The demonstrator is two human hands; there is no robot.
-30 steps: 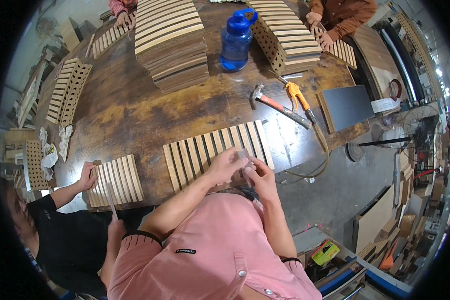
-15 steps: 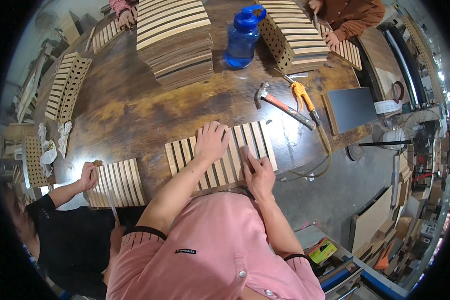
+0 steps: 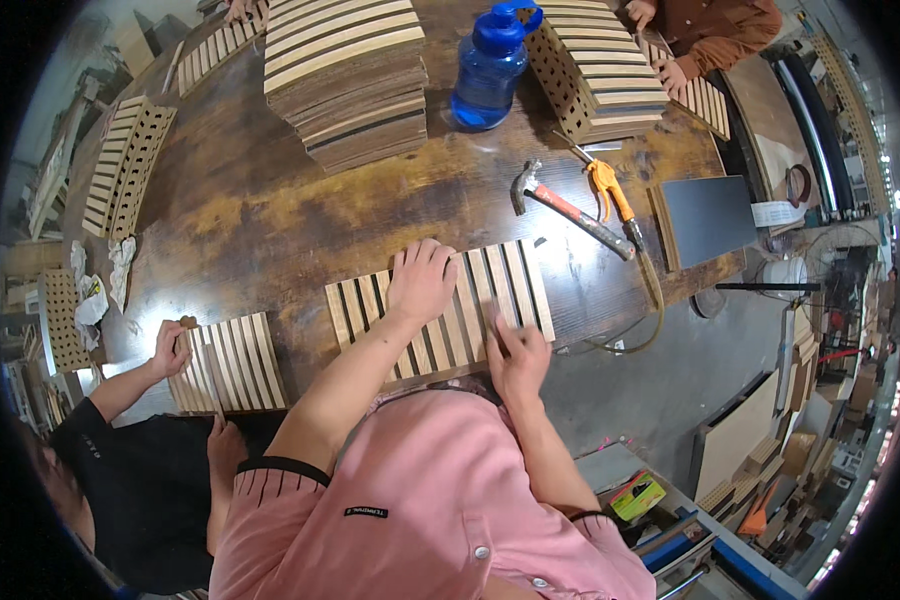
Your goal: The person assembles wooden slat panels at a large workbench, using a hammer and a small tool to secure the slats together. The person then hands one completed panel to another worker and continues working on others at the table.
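A slatted wood panel (image 3: 360,310), pale strips with dark grooves between them, lies on the table's near edge in front of me. My left hand (image 3: 423,284) rests flat on its middle, fingers stretched toward the far edge. Over the right part of the panel, my right hand (image 3: 520,362) is closed, with the index finger and thumb near a slim, pale piece along a slat. What that piece is, I cannot make out. Beyond the panel's right end lie a claw hammer (image 3: 575,213) with a red and grey handle and an orange air blow gun (image 3: 608,190).
Stacked slatted panels (image 3: 345,60) stand at the back, beside a blue water bottle (image 3: 487,75) and another stack (image 3: 595,70). A dark board (image 3: 710,222) lies right. At left, a person in black works a thin flat tool (image 3: 213,375) on a similar panel (image 3: 245,350).
My right hand has drawn slightly toward me along the panel, its fingers more curled. My left hand stays in place. The neighbour's flat tool has moved farther up their panel.
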